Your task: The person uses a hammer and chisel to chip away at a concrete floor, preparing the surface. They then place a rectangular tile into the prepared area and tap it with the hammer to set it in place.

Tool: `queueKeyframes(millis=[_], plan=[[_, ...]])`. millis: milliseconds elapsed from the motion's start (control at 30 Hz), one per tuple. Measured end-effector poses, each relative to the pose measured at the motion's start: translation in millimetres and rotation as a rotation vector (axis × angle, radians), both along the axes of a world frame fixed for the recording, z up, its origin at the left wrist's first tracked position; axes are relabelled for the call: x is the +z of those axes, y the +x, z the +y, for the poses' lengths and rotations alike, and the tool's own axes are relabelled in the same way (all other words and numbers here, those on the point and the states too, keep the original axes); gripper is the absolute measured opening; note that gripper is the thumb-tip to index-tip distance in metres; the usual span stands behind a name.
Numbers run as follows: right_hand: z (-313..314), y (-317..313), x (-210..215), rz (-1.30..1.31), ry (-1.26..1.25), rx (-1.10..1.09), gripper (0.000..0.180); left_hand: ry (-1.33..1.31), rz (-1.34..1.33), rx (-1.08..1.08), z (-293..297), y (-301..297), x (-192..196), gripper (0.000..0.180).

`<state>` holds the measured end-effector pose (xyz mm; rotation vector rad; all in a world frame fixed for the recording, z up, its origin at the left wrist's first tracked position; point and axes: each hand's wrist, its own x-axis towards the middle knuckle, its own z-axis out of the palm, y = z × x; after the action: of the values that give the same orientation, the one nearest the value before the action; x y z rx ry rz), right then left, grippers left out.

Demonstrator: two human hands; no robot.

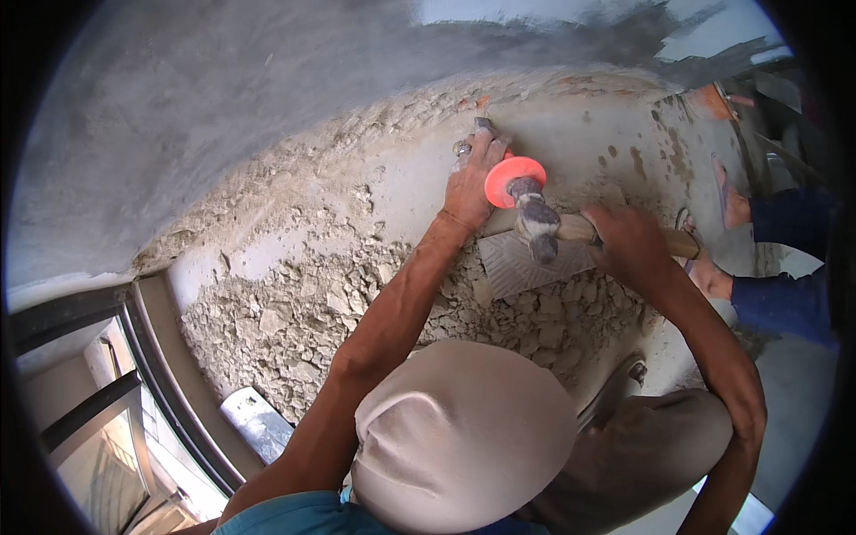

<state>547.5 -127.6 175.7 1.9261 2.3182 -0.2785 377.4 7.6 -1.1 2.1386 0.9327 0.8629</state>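
Observation:
My left hand (pixel 471 178) is closed around a chisel with a round orange hand guard (pixel 512 178); the steel tip (pixel 484 125) points at the base of the grey plaster wall. My right hand (pixel 627 241) grips the wooden handle of a hammer (pixel 578 228). The hammer's dusty steel head (pixel 538 223) sits right at the chisel's struck end, just behind the orange guard. My bent knees in beige trousers (pixel 464 428) fill the lower middle of the view.
Broken plaster rubble (pixel 294 312) covers the floor along the wall. A ribbed tile (pixel 526 263) lies under the hammer. Another person's sandalled feet (pixel 727 201) and blue trouser legs stand at the right. A dark window frame (pixel 152 357) and a flat metal tool (pixel 259 423) are at lower left.

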Motion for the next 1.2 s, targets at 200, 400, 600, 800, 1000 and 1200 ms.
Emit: queueKeyframes(millis=[200, 400, 600, 800, 1000, 1200], plan=[[0.3, -2.9, 1.7, 0.021, 0.065, 0.036, 0.040, 0.055, -0.032, -0.015, 1.2, -0.6, -3.2, 0.045], [-0.3, -2.5, 4.4, 0.000, -0.004, -0.026, 0.039, 0.057, -0.003, -0.038, 3.6, -2.2, -7.3, 0.044], [-5.2, -4.8, 5.4, 0.034, 0.004, 0.010, 0.042, -0.060, -0.112, -0.077, 4.5, 1.9, -2.3, 0.052], [-2.0, -2.6, 2.9, 0.014, 0.017, 0.011, 0.043, -0.048, -0.074, -0.083, 4.8, 11.4, 0.3, 0.048], [5.7, 2.0, 6.2, 0.022, 0.031, -0.003, 0.041, -0.044, -0.113, -0.068, 12.1, 17.7, -7.3, 0.054], [7.4, 8.1, -8.6, -0.041, -0.017, -0.003, 0.044, -0.068, -0.118, -0.075, 13.9, 18.3, -3.4, 0.057]])
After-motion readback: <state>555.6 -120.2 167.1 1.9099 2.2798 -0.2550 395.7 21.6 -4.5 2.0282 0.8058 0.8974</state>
